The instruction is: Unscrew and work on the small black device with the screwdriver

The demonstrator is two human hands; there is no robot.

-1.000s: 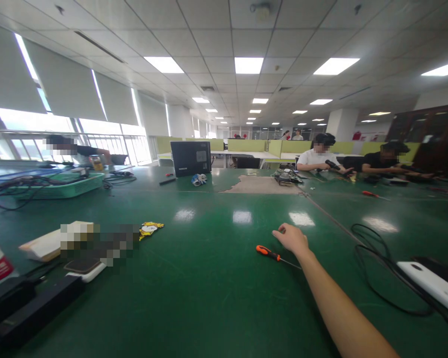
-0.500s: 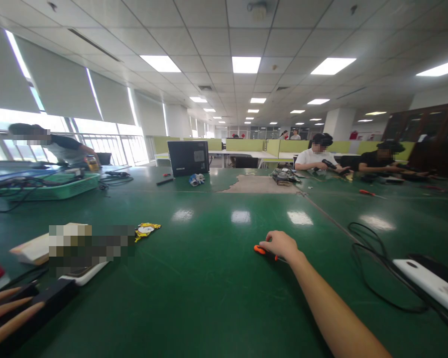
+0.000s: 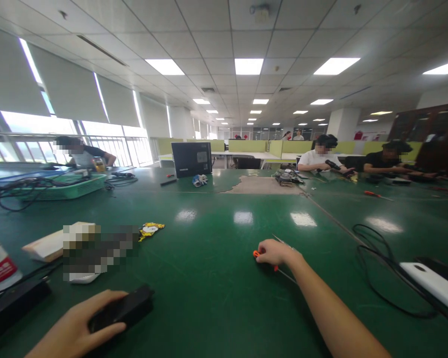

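Note:
My left hand (image 3: 76, 323) is closed around a black oblong device (image 3: 136, 304), held low over the near left of the table; I cannot make out what kind it is. My right hand (image 3: 278, 252) is closed at the middle of the table on an orange-handled screwdriver (image 3: 256, 254), the handle's end poking out past the fingers. Thin metal shafts (image 3: 288, 276) show on both sides of that hand, with a spot of orange below the palm. How many tools are there is partly hidden by the hand.
Left of centre lie a pale box (image 3: 47, 244), a yellow cartoon piece (image 3: 151, 229) and a long black block (image 3: 17, 309). Cables and a white device (image 3: 433, 286) are at right. Farther off stand a green basket (image 3: 78, 188) and a black computer case (image 3: 191, 160). Several people work around.
My left hand has come in from the left edge, now gripping the black device. My right hand has closed over the screwdriver's handle, and a metal shaft now shows beyond it.

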